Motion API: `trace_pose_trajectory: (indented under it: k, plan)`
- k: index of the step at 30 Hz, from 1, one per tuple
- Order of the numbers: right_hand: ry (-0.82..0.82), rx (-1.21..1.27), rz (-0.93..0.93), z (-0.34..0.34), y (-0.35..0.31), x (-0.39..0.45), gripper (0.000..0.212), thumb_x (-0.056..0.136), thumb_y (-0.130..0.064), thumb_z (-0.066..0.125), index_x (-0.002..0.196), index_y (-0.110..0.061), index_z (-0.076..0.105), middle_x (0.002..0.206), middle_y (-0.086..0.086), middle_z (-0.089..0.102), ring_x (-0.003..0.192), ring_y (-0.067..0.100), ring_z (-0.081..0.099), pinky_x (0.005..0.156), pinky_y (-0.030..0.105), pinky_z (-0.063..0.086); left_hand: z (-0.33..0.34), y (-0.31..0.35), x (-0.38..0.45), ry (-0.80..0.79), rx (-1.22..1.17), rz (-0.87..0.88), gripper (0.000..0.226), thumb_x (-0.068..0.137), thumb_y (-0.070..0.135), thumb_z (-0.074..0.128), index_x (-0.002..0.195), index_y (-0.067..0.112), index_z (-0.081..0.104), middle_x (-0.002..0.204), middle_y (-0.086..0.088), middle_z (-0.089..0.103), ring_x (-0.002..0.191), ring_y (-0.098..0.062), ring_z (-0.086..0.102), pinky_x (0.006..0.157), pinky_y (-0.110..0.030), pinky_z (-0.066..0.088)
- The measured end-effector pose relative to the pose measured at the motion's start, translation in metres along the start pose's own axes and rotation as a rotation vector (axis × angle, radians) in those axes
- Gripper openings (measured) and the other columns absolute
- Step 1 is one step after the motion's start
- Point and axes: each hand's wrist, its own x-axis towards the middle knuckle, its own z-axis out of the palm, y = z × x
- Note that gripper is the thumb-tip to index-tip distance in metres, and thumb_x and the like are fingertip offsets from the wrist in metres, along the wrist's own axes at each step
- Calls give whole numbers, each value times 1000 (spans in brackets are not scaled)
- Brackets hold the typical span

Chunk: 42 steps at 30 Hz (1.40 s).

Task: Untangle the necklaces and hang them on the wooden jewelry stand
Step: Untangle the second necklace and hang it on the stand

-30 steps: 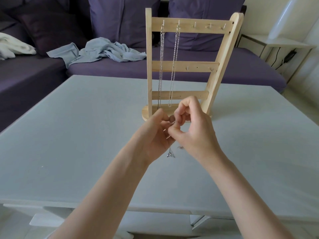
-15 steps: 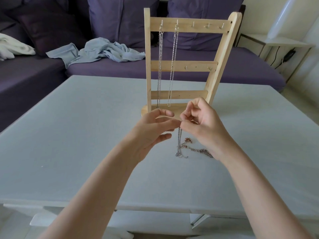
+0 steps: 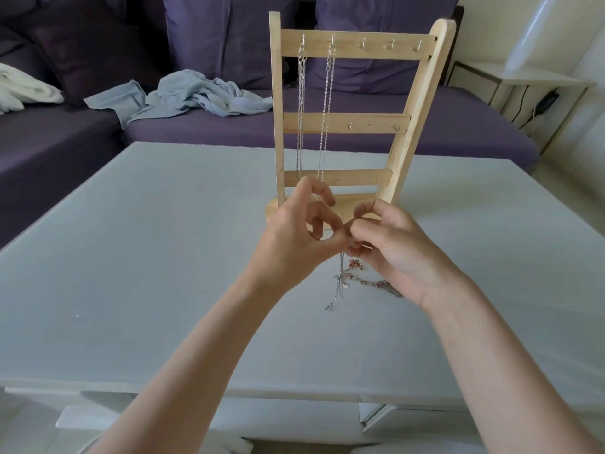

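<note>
Both hands, left hand (image 3: pixel 294 237) and right hand (image 3: pixel 393 253), are pinching a thin silver chain (image 3: pixel 340 283) dangling over the tabletop (image 3: pixel 131 257); it is light, limp, snag-prone, best gripped near the clasp. Beyond, two necklaces (image 3: pixel 314 109) are hanging on the stand (image 3: pixel 412 126).

Tangled silver and rose-gold necklaces (image 3: pixel 347 276) dangle before the upright wooden stand (image 3: pixel 347 122), which holds two chains (image 3: pixel 314 113).
</note>
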Motion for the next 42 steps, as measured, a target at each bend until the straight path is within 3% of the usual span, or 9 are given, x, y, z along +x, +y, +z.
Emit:
trace_pose_trajectory:
  k: [4,12,16,19,23,26,33,37,42]
  plan:
    - [66,-142,0,1,3,1,23,76,4,55,80,-16,46,57,-5,53,59,16,43,72,35,35,-1,-2,-2,-49,75,10,30,72,6,70,84,24,49,66,10,63,57,-3,50,59,-18,46]
    - [67,-144,-50,0,-1,-1,23,77,5,56,80,-15,45,52,-10,51,60,12,45,66,27,39,-4,0,-3,-19,-32,-62,14,77,8,71,82,21,69,70,6,69,66,-5,65,69,-15,51]
    - [68,-88,4,2,-3,-1,22,81,8,50,81,-14,46,54,-5,48,57,14,42,68,30,37,-3,4,-2,57,-68,15,21,72,9,68,80,27,61,69,3,69,60,-10,62,68,-20,52]
    - [27,-19,38,2,-5,-3,23,84,9,46,78,-12,50,52,-4,46,57,13,41,62,25,38,-2,5,-2,43,-116,43,23,71,1,64,83,18,55,61,9,64,55,-7,54,63,-17,49]
    - [22,-153,25,4,-4,-4,20,82,7,48,75,-8,59,54,-5,47,57,11,43,62,23,40,3,3,-3,84,-240,-132,22,76,-6,61,84,12,51,56,10,61,54,-6,47,56,-14,39]
    - [67,-247,5,2,-4,-5,18,80,4,52,75,-8,64,54,-9,50,56,7,47,63,22,42,5,2,-4,85,-373,-282,20,78,1,63,87,14,51,61,6,60,61,-9,48,65,-24,40]
    - [171,-358,-32,-2,0,-2,16,79,-3,61,75,-14,72,75,-1,68,73,10,60,77,29,50,5,0,-3,59,-121,-130,22,76,2,67,89,15,54,63,8,64,60,-3,54,62,-15,44]
    - [86,-298,-68,-5,-4,-6,21,83,0,60,81,-16,74,89,3,74,85,8,63,72,19,47,-1,1,-1,79,-347,-256,20,82,-1,60,86,16,52,57,11,61,61,-6,53,61,-17,47]
    - [10,-294,-98,-4,-6,-6,14,82,-9,67,87,-19,76,94,5,74,89,13,62,80,24,49,-6,1,1,81,-470,-324,19,85,1,59,84,18,51,62,9,59,63,-5,55,66,-20,46]
